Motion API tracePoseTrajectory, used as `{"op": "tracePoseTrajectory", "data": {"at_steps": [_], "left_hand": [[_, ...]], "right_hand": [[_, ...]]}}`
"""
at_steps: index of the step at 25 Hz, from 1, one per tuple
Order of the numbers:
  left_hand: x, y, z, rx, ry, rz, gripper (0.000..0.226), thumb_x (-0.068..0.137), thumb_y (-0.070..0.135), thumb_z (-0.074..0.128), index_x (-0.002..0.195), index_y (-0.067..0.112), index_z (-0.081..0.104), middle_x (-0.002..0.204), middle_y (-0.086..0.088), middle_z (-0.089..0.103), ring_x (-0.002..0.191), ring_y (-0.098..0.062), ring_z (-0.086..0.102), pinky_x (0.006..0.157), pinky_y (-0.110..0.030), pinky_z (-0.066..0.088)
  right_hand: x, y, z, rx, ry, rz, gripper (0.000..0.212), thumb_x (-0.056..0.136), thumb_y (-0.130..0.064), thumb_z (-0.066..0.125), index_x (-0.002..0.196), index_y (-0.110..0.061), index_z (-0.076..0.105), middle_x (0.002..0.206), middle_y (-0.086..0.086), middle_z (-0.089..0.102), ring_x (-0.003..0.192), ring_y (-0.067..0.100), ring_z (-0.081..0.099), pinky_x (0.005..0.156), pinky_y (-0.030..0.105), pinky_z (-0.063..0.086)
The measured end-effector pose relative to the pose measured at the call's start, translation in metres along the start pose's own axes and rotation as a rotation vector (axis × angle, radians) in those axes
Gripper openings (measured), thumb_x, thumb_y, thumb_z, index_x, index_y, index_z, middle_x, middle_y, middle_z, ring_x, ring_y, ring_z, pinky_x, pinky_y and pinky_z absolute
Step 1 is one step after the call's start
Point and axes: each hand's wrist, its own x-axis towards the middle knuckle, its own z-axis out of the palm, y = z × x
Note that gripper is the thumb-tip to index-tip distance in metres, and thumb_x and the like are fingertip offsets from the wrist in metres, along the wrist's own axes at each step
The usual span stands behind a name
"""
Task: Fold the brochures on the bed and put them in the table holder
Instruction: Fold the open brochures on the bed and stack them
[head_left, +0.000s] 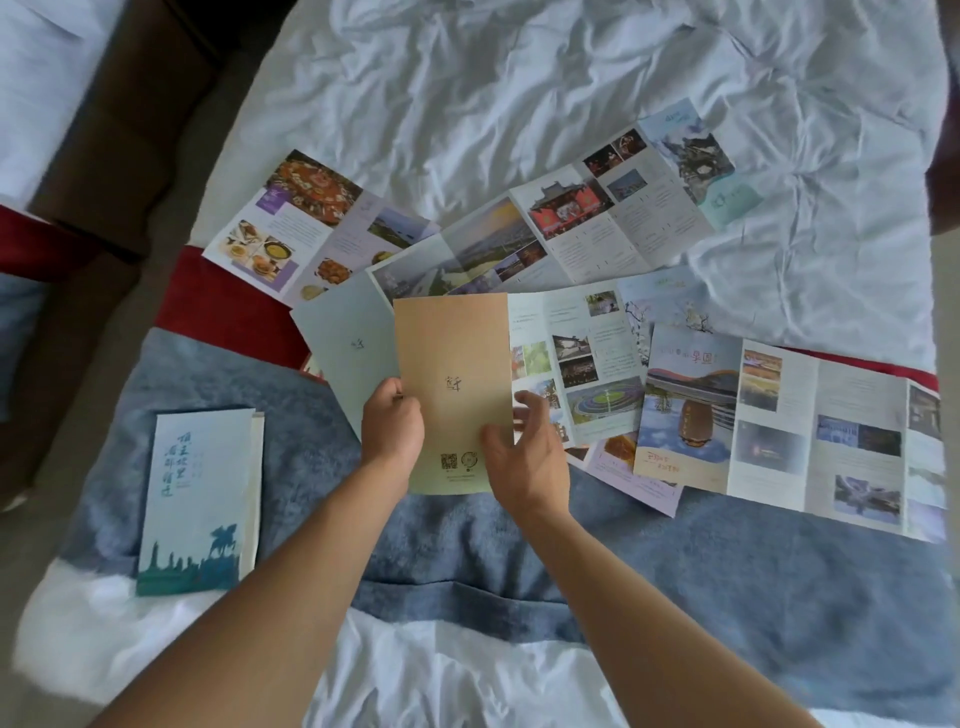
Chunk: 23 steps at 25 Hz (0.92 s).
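A tan brochure panel (453, 364) with a QR code near its bottom is folded over in the middle of the bed. My left hand (392, 426) pinches its left edge. My right hand (524, 452) holds its lower right edge, thumb on top and fingers spread behind. Its remaining panels (582, 364) lie open to the right. A pale green panel (348, 343) lies under it on the left. One folded brochure (200, 499) with blue skyline art lies flat at the lower left. Several unfolded brochures fan across the bed, among them one with food photos (296, 223).
A blue fuzzy blanket (467, 561) and a red runner (228, 301) cross the white crumpled bedding (519, 93). A wide brochure (789, 426) lies open at the right. A second bed (31, 93) and brown floor (119, 130) are at the left. No table holder is in view.
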Motion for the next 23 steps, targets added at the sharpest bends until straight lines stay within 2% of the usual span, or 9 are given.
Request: {"op": "tracePoseTrajectory", "data": {"at_steps": [3, 7, 9, 12, 14, 18, 20, 23], "left_hand": [[-0.014, -0.003, -0.002, -0.062, 0.061, -0.024, 0.022, 0.074, 0.002, 0.036, 0.075, 0.011, 0.056, 0.072, -0.005, 0.060, 0.064, -0.024, 0.051, 0.062, -0.031, 0.040], [-0.028, -0.005, 0.000, -0.009, 0.113, -0.047, 0.019, 0.080, 0.004, 0.037, 0.075, 0.010, 0.054, 0.069, -0.001, 0.059, 0.061, -0.023, 0.051, 0.057, -0.028, 0.038], [-0.034, -0.007, 0.011, 0.049, 0.054, -0.046, 0.019, 0.085, 0.004, 0.038, 0.080, 0.013, 0.054, 0.077, -0.002, 0.062, 0.066, -0.022, 0.056, 0.057, -0.028, 0.039], [-0.039, -0.015, 0.033, 0.155, -0.020, -0.016, 0.012, 0.088, 0.010, 0.043, 0.084, 0.017, 0.052, 0.081, -0.002, 0.061, 0.067, -0.020, 0.055, 0.055, -0.029, 0.037], [-0.040, -0.024, 0.044, 0.228, -0.055, 0.012, 0.008, 0.088, 0.013, 0.048, 0.088, 0.017, 0.055, 0.081, 0.000, 0.062, 0.069, -0.019, 0.058, 0.055, -0.029, 0.038], [-0.040, -0.037, 0.059, 0.239, -0.128, 0.061, 0.013, 0.088, 0.015, 0.058, 0.093, 0.027, 0.059, 0.091, 0.010, 0.067, 0.080, -0.008, 0.062, 0.057, -0.023, 0.042], [-0.035, -0.044, 0.067, 0.235, -0.184, 0.079, 0.019, 0.088, 0.015, 0.059, 0.098, 0.031, 0.059, 0.105, 0.010, 0.064, 0.089, -0.006, 0.062, 0.064, -0.021, 0.046], [-0.022, -0.048, 0.081, 0.285, -0.200, 0.044, 0.039, 0.089, 0.023, 0.061, 0.127, 0.027, 0.054, 0.127, 0.009, 0.050, 0.107, -0.013, 0.056, 0.084, -0.029, 0.046]], "right_hand": [[-0.015, 0.008, -0.008, 0.003, -0.004, -0.008, 0.064, 0.084, -0.061, 0.055, 0.136, -0.029, 0.038, 0.119, -0.014, 0.053, 0.102, 0.007, 0.053, 0.077, 0.035, 0.046], [-0.021, 0.012, -0.018, 0.157, -0.169, 0.078, 0.080, 0.080, -0.067, 0.054, 0.147, -0.030, 0.033, 0.114, -0.008, 0.065, 0.092, 0.009, 0.066, 0.078, 0.038, 0.057], [-0.027, 0.014, -0.016, 0.145, -0.143, 0.075, 0.070, 0.081, -0.061, 0.055, 0.141, -0.030, 0.039, 0.103, -0.009, 0.067, 0.083, 0.007, 0.065, 0.072, 0.036, 0.056], [-0.027, 0.021, -0.017, 0.111, -0.035, 0.145, 0.051, 0.088, -0.037, 0.056, 0.136, -0.027, 0.043, 0.098, -0.006, 0.064, 0.074, 0.010, 0.059, 0.062, 0.032, 0.049], [-0.020, 0.032, -0.024, 0.064, 0.009, 0.183, 0.048, 0.089, -0.025, 0.051, 0.136, -0.028, 0.041, 0.097, -0.002, 0.064, 0.073, 0.015, 0.060, 0.061, 0.035, 0.051], [-0.004, 0.053, -0.038, -0.021, 0.054, 0.172, 0.051, 0.090, -0.017, 0.047, 0.139, -0.026, 0.039, 0.094, 0.001, 0.065, 0.073, 0.020, 0.062, 0.061, 0.041, 0.056], [0.005, 0.060, -0.042, -0.046, 0.072, 0.162, 0.053, 0.090, -0.015, 0.046, 0.142, -0.026, 0.038, 0.099, 0.003, 0.067, 0.079, 0.025, 0.064, 0.065, 0.045, 0.058], [0.024, 0.072, -0.041, -0.072, 0.095, 0.158, 0.055, 0.089, -0.011, 0.045, 0.142, -0.026, 0.039, 0.108, 0.006, 0.067, 0.087, 0.028, 0.064, 0.069, 0.046, 0.058]]}}
